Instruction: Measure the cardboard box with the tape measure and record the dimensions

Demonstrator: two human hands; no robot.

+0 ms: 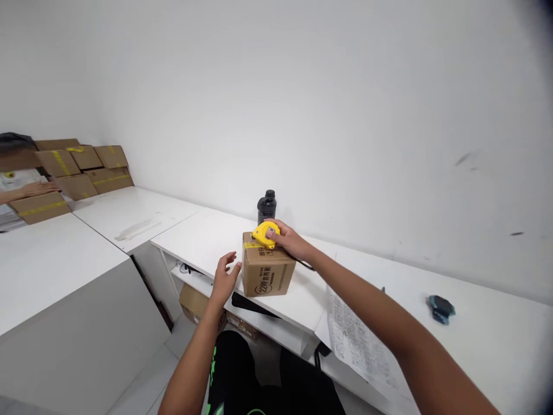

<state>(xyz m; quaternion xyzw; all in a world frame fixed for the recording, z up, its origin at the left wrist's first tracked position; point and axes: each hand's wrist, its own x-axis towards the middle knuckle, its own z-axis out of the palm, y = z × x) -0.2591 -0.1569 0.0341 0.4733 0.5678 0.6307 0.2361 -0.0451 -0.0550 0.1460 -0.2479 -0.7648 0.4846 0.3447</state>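
A small brown cardboard box (265, 280) with dark printing and yellow tape on top stands near the front edge of the white desk (207, 230). My right hand (288, 239) grips a yellow tape measure (265, 234) just over the top of the box; whether the tape measure touches the box I cannot tell. A dark strap hangs from that hand. Beside the left face of the box is my left hand (226, 278), fingers apart, holding nothing. Directly behind the box rises a black bottle (268, 206), its lower part hidden.
Sheets of written paper (358, 337) lie under my right forearm. A dark teal object (440, 308) rests on the desk at right. Several taped boxes (108, 180) are stacked at far left, where another person's hand (40, 188) touches one. A shelf below holds more cardboard (193, 301).
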